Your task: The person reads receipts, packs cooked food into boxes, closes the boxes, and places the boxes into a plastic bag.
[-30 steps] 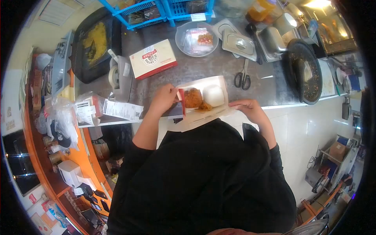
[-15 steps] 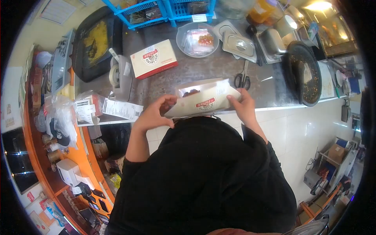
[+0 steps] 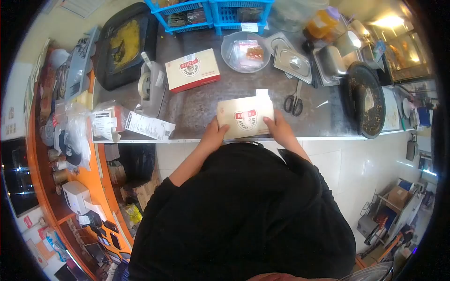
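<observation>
A cream cardboard food box with a red-and-black chicken logo lies at the counter's front edge, its lid down. My left hand grips its left side, thumb over the top. On the opposite side my right hand holds it the same way, thumb on the lid near the logo. A small white paper tab sticks up at the box's far right corner. Just right of the box lie black-handled scissors. Behind it to the left stands a second, shut box with a red lower edge.
A tape dispenser and a printed receipt are on the left. Farther back are a plastic bowl of sachets, steel lids and blue baskets. Black trays flank the counter.
The box's lid was lifted with dark food showing inside; now it is down. Both hands have moved in to grip the sides. The view has shifted slightly.
</observation>
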Available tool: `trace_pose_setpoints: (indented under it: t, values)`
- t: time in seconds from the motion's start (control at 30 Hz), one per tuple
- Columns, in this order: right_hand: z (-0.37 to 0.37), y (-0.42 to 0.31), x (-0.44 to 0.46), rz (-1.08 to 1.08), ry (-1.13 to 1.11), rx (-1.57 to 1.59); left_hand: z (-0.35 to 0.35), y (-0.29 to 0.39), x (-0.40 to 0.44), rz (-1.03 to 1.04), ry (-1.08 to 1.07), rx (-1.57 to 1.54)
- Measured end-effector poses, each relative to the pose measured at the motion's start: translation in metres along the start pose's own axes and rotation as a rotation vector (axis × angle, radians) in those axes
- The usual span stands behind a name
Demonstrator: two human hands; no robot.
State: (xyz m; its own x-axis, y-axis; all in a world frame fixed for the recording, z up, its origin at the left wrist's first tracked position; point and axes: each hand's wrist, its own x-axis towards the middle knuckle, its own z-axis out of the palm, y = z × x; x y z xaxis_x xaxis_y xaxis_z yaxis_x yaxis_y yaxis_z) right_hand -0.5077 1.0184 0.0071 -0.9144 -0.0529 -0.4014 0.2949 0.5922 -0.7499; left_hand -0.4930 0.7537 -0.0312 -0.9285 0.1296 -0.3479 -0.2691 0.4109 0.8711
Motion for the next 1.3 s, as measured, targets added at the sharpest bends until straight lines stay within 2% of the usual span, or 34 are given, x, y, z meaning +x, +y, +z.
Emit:
trace_pose_setpoints:
  t: [0.1, 0.2, 0.3, 0.4, 0.5, 0.6, 0.7, 0.8, 0.9, 1.0, 1.1, 1.3]
  values:
    - [0.002, -0.001, -0.003, -0.042, 0.163, 0.083, 0.003, 0.012, -0.009, -0.108, 0.152, -0.102]
    - [0.0, -0.01, -0.009, -0.059, 0.177, 0.153, -0.001, 0.022, -0.021, 0.012, 0.273, -0.132]
    - [-0.008, -0.025, -0.016, -0.032, 0.052, 0.149, -0.011, 0.03, -0.024, -0.042, 0.105, -0.236]
    - [-0.006, -0.02, -0.009, -0.017, 0.021, -0.245, -0.01, 0.037, -0.018, 0.002, 0.124, 0.221]
    - [-0.001, -0.019, 0.009, 0.054, -0.018, -0.486, -0.001, 0.038, -0.003, -0.075, 0.203, 0.372]
    - [0.01, -0.035, 0.004, -0.36, 0.491, -0.486, 0.013, 0.043, 0.01, 0.4, 0.559, 0.45]
    - [0.007, -0.03, 0.015, -0.537, 0.373, -0.419, 0.014, 0.044, 0.02, 0.599, 0.434, 0.528]
    - [0.007, -0.027, 0.018, -0.519, 0.354, -0.377, 0.012, 0.053, 0.019, 0.507, 0.416, 0.52]
    - [0.003, -0.028, 0.024, -0.556, 0.323, -0.461, 0.008, 0.066, 0.015, 0.433, 0.339, 0.668]
    - [0.004, -0.029, 0.026, -0.579, 0.37, -0.485, 0.011, 0.061, 0.017, 0.415, 0.393, 0.682]
    - [0.0, -0.036, 0.027, -0.56, 0.277, -0.582, 0.013, 0.06, 0.017, 0.399, 0.434, 0.709]
    - [-0.003, -0.036, 0.045, -0.593, 0.319, -0.67, 0.016, 0.063, 0.019, 0.342, 0.502, 0.801]
